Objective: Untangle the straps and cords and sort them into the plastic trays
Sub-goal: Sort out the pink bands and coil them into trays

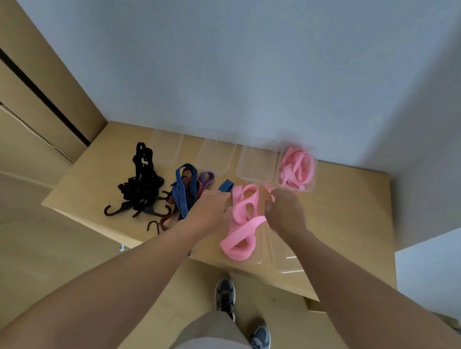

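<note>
Both my hands on the pink strap near the tabletop's front edge.

My left hand [211, 209] and right hand [286, 210] each pinch the pink strap [242, 226], its loops running lengthwise from front edge toward the back, over a clear tray [286, 260]. More pink loops fill the back-right tray [297, 168]. Black hooked cords [139, 185] and blue striped straps [184, 192] lie tangled toward the left edge.

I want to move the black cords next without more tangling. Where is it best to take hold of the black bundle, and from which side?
Probably grip the black bundle at its far narrow end, coming from above. There the cords run together as one strand, while the hooks fan out at the near edge of the table, so lifting the far end should let the hooks hang free.
</note>
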The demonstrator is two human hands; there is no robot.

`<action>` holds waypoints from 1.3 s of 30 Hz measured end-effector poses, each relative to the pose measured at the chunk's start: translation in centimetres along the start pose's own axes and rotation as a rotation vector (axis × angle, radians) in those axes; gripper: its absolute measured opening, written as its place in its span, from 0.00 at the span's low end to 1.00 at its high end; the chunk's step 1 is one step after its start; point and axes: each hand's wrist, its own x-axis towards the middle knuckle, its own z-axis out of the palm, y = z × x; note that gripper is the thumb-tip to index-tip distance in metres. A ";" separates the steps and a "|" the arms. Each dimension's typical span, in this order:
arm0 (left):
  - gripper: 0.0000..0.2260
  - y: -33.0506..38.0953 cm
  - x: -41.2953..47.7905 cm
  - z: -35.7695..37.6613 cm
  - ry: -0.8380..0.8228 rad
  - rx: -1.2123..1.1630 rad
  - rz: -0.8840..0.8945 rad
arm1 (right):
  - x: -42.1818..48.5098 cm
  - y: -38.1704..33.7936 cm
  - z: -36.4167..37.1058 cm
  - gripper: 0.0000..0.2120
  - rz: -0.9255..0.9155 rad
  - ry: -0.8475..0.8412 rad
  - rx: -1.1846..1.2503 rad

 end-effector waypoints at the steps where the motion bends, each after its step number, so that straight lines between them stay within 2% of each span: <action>1: 0.09 0.4 -0.3 0.3 -0.019 0.007 -0.004 | -0.4 0.4 0.1 0.14 0.057 -0.002 0.031; 5: 0.08 1.4 0.1 2.1 -0.056 -0.028 -0.008 | -1.9 1.6 0.5 0.17 0.320 -0.117 0.279; 6: 0.10 1.9 0.2 2.3 -0.055 -0.016 0.006 | -2.2 1.6 0.7 0.17 0.372 -0.145 0.361; 9: 0.09 3.2 0.7 2.8 -0.120 -0.007 0.078 | -2.8 1.9 1.8 0.14 0.458 -0.190 0.532; 11: 0.09 3.9 1.6 3.2 -0.151 -0.028 0.078 | -3.2 1.7 2.2 0.10 0.435 -0.201 0.528; 15: 0.13 5.3 3.9 4.3 -0.224 0.008 0.077 | -3.8 1.4 1.8 0.14 0.404 -0.228 0.429; 18: 0.13 6.2 5.6 5.7 -0.267 -0.026 0.008 | -4.0 1.8 1.5 0.16 0.400 -0.231 0.356; 22: 0.09 7.2 7.0 7.2 -0.247 -0.004 -0.034 | -4.4 3.2 1.4 0.21 0.422 -0.223 0.291; 26: 0.13 7.0 8.3 8.1 -0.169 -0.091 -0.084 | -4.8 3.9 1.2 0.19 0.452 -0.193 0.331; 28: 0.09 7.0 8.5 7.6 -0.168 -0.165 -0.115 | -4.6 4.0 1.5 0.17 0.489 -0.154 0.389; 30: 0.04 7.0 8.5 6.6 -0.162 -0.218 -0.102 | -4.3 3.9 2.0 0.13 0.544 -0.114 0.500; 33: 0.09 6.4 8.3 5.2 -0.142 -0.371 -0.097 | -3.7 2.9 2.1 0.14 0.636 -0.050 0.774; 35: 0.12 5.9 7.9 4.0 -0.159 -0.511 -0.126 | -3.4 1.8 2.0 0.10 0.670 -0.048 1.010; 37: 0.15 5.1 7.5 2.6 -0.186 -0.661 -0.118 | -3.1 0.5 1.5 0.08 0.655 -0.091 1.226; 39: 0.14 4.2 7.0 1.1 -0.235 -0.810 -0.104 | -2.9 -0.7 0.9 0.11 0.594 -0.124 1.378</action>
